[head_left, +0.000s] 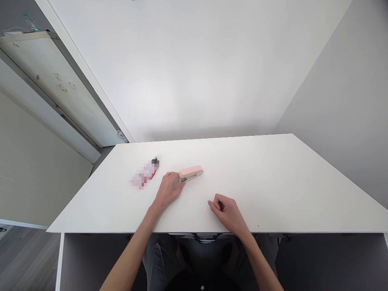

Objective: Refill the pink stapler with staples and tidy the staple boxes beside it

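A pink and cream stapler [190, 172] lies on the white table, its nose pointing right and slightly away from me. My left hand [169, 188] is closed around the rear end of the stapler, fingers on its far side and thumb on the near side. To the right and closer to me, my right hand [226, 210] rests on the table in a loose fist. Its fingers are curled, and no object shows in it. Left of my left hand lies a blurred pink and white item [144, 174] with a black end.
The white table [273, 182] meets a white wall [212, 72] at the back and a grey wall [348, 113] at the right. Panels and a whiteboard-like sheet [54, 76] stand to the left. My legs are under the front edge.
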